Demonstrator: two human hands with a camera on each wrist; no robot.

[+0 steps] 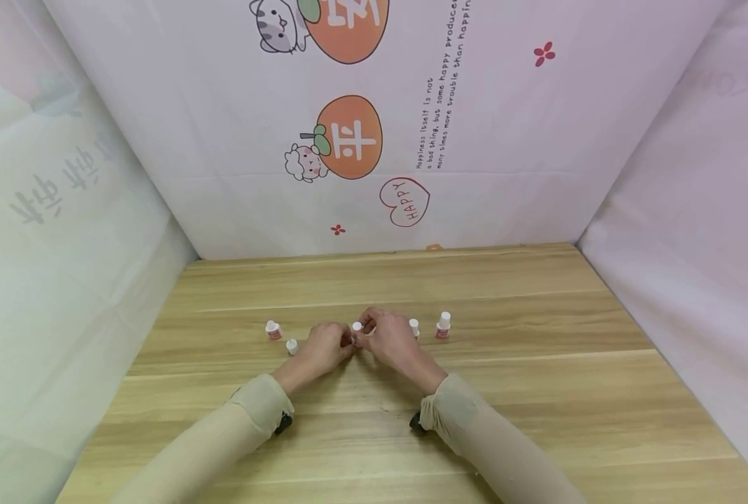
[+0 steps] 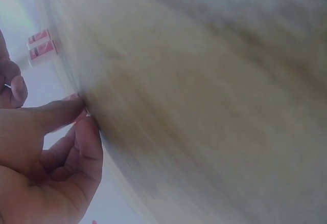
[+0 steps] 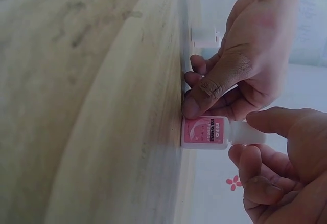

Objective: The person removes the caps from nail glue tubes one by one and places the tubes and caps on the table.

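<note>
A small white nail glue bottle (image 3: 204, 132) with a pink label stands upright on the table between my hands. My left hand (image 1: 326, 344) holds its body low down, thumb and fingers at the base; in the left wrist view the left hand (image 2: 61, 168) mostly covers it. My right hand (image 1: 391, 341) pinches the white cap (image 3: 248, 133) at the top between thumb and fingers. Left of my left hand are another glue bottle (image 1: 273, 331) and a small white piece (image 1: 292, 346). Just beyond my right hand stands a bottle (image 1: 414, 327), partly hidden by it.
One more bottle (image 1: 443, 325) stands further right. The wood-grain table (image 1: 374, 448) meets a printed white cloth wall (image 1: 493, 203) at the back, with cloth on both sides too. Dark straps (image 1: 283, 423) circle my wrists.
</note>
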